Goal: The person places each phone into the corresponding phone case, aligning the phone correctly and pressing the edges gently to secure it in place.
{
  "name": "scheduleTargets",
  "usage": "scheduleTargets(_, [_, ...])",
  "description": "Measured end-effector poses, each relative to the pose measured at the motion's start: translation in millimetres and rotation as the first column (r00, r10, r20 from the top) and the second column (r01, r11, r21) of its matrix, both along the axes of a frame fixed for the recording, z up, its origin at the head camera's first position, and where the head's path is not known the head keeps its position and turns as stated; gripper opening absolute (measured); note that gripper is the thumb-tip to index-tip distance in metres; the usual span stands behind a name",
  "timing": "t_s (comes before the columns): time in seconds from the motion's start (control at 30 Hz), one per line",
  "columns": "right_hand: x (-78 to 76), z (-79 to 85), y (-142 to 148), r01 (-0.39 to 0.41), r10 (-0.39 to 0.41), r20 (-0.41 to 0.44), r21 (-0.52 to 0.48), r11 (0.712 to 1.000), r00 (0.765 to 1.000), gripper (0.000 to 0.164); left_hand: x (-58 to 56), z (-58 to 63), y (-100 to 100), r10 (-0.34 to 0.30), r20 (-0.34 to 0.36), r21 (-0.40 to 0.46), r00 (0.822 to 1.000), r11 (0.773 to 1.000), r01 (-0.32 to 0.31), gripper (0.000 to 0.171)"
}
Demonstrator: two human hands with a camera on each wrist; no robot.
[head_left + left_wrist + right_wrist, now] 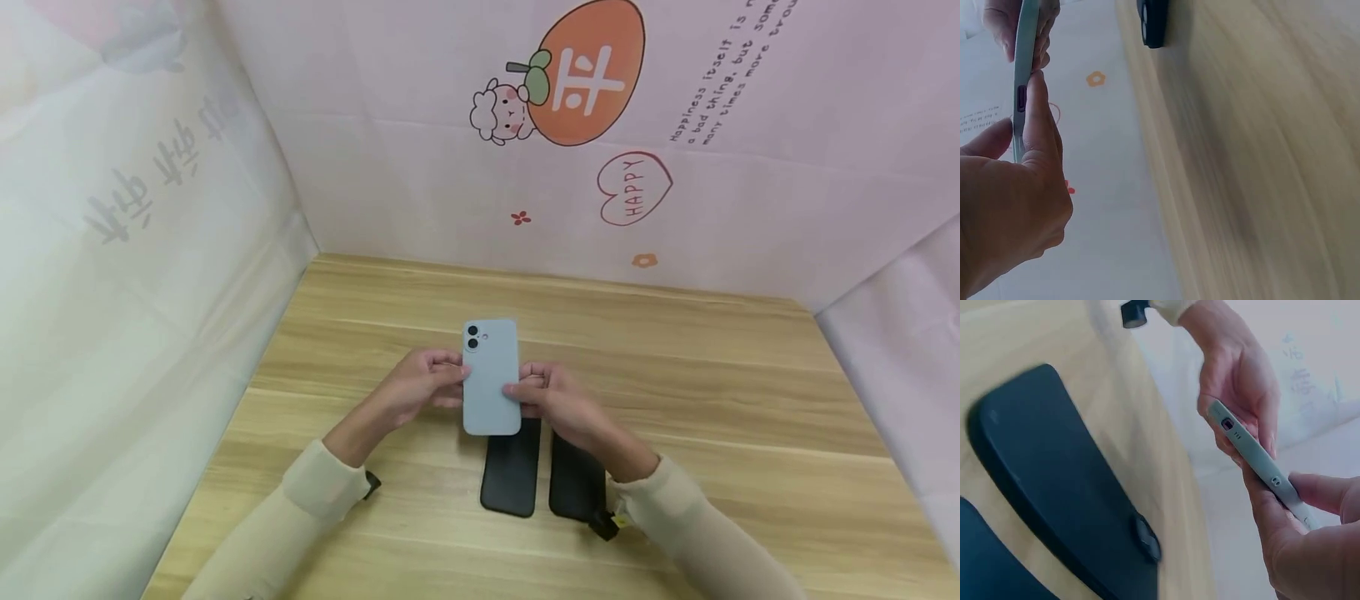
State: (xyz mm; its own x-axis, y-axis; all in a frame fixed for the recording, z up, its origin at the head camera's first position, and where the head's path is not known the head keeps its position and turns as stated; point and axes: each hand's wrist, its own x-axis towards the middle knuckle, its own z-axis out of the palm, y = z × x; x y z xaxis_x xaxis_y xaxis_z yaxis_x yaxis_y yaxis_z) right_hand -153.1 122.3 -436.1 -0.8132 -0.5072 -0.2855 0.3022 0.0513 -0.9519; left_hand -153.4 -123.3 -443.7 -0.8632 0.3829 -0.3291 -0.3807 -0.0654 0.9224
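Observation:
Both hands hold up a phone in a pale blue case (491, 387), its back with two camera lenses facing up in the head view. My left hand (420, 387) pinches its left edge, thumb on the back and fingers beneath. On the opposite edge, my right hand (562, 404) grips it the same way, lower down. The right wrist view shows the case's end with a port opening (1227, 424). Below lie two black phones: one (510, 475) partly covered by the pale blue phone, the other (577, 483) partly hidden under the right forearm.
The wooden table (375, 317) stands against a white printed cloth (420, 192), which hangs behind and at both sides. Small black wrist devices (602, 525) show at the sleeve cuffs (326, 479).

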Motion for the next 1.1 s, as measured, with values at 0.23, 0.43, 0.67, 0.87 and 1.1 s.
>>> scheduleTargets(0.23, [8.3, -11.3, -8, -0.042, 0.038, 0.053, 0.073, 0.996, 0.998, 0.018, 7.6, -7.3, -11, -0.042, -0.001, -0.112, 0.999, 0.993, 0.042, 0.024])
scheduleTargets(0.43, [12.1, -19.6, -10, -0.094, 0.090, 0.043, 0.110, 0.989, 0.995, 0.020, 16.0, -13.6, -21, -0.081, 0.020, -0.173, 0.997, 0.981, 0.083, 0.019])
scheduleTargets(0.67, [16.8, -25.8, -17, -0.110, 0.108, 0.027, 0.091, 0.990, 0.994, 0.028, 22.8, -23.3, -29, -0.109, 0.032, -0.204, 0.994, 0.972, 0.113, 0.009])
scheduleTargets(0.87, [21.9, -30.4, -21, -0.100, 0.103, -0.009, 0.156, 0.983, 0.995, 0.034, 28.4, -29.3, -30, -0.126, 0.046, -0.244, 0.991, 0.961, 0.133, 0.011])
scheduleTargets(1.1, [25.5, -33.8, -22, -0.097, 0.109, -0.046, 0.215, 0.972, 0.993, 0.041, 32.8, -31.8, -31, -0.142, 0.048, -0.269, 0.989, 0.952, 0.150, 0.013])
